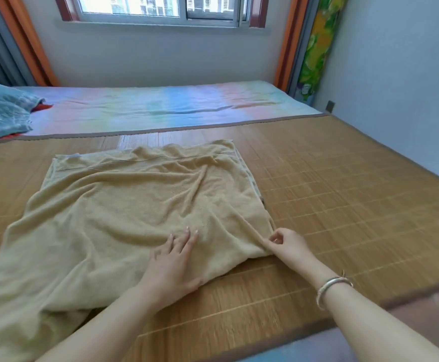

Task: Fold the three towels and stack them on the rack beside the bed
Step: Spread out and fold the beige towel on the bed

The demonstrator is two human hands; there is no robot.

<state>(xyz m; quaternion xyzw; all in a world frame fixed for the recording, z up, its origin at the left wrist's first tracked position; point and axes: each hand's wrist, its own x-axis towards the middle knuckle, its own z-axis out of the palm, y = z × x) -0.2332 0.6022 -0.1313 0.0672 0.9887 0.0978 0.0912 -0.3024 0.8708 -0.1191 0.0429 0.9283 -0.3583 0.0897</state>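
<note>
Towel spread on the bed mat, worked by two hands

A bamboo mat point(343, 205) is covered at its middle by a rumpled yellow towel point(140, 199). The towel's near part is pressed by the left hand point(172, 262), fingers straight and flat; its near right corner is pinched by the right hand point(287, 242), fingers curled.

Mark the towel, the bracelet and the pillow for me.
towel point(135, 205): head view, middle of the wrinkled yellow cloth.
bracelet point(329, 287): head view, silver band on the right wrist.
pillow point(2, 111): head view, blue patterned cover at the left edge.
</note>
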